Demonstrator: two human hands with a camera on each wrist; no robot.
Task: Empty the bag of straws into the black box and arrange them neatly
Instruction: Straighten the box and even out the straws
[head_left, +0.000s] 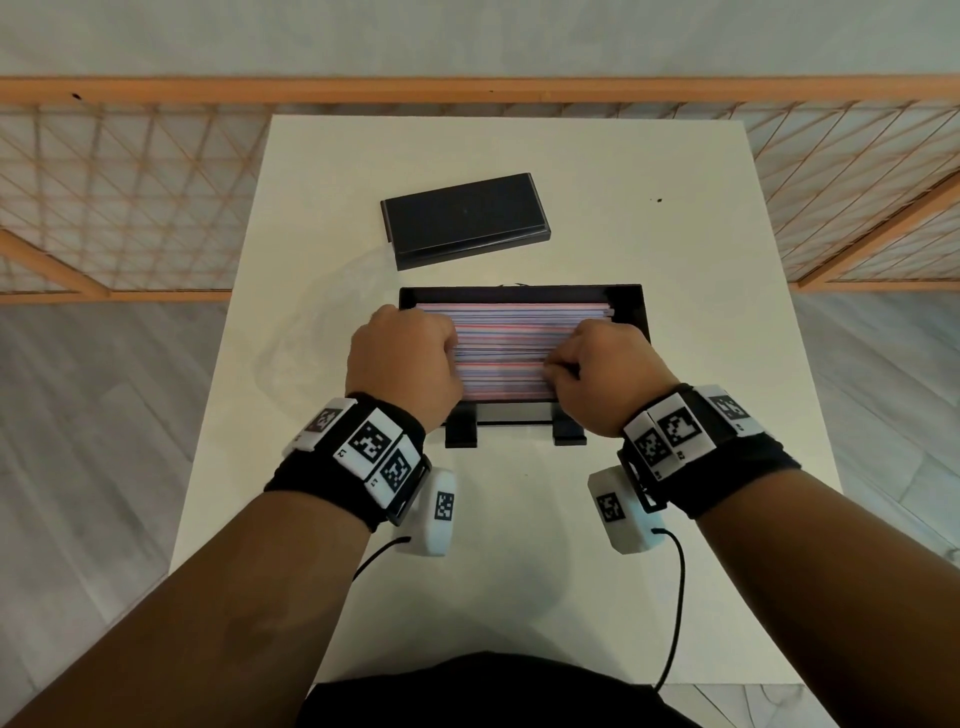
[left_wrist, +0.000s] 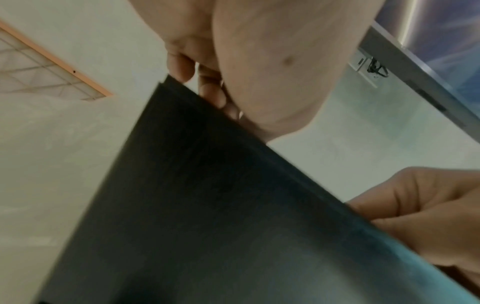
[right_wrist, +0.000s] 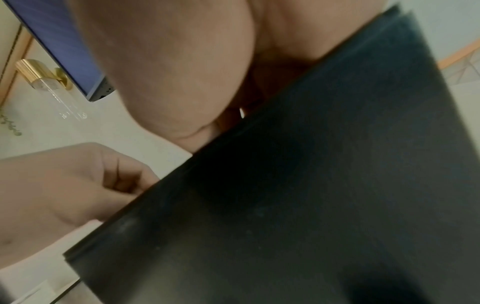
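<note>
The black box (head_left: 631, 312) stands open at the middle of the white table, filled with pink, blue and white striped straws (head_left: 509, 332) lying side by side, left to right. My left hand (head_left: 410, 348) is over the box's left end with its fingers curled down onto the straw ends. My right hand (head_left: 597, 364) is over the right end, fingers and thumb curled onto the straws. The left wrist view shows the box's dark outer wall (left_wrist: 207, 205) with my left hand (left_wrist: 259, 61) bent over its edge. In the right wrist view the wall (right_wrist: 311, 185) hides the right hand's (right_wrist: 182, 61) fingertips.
The box's black lid (head_left: 462, 218) lies behind the box, slightly askew. A crumpled clear plastic bag (head_left: 306, 338) lies faintly visible left of the box. The white table (head_left: 519, 571) has bare surface in front of the box. An orange wire fence (head_left: 130, 182) stands behind the table.
</note>
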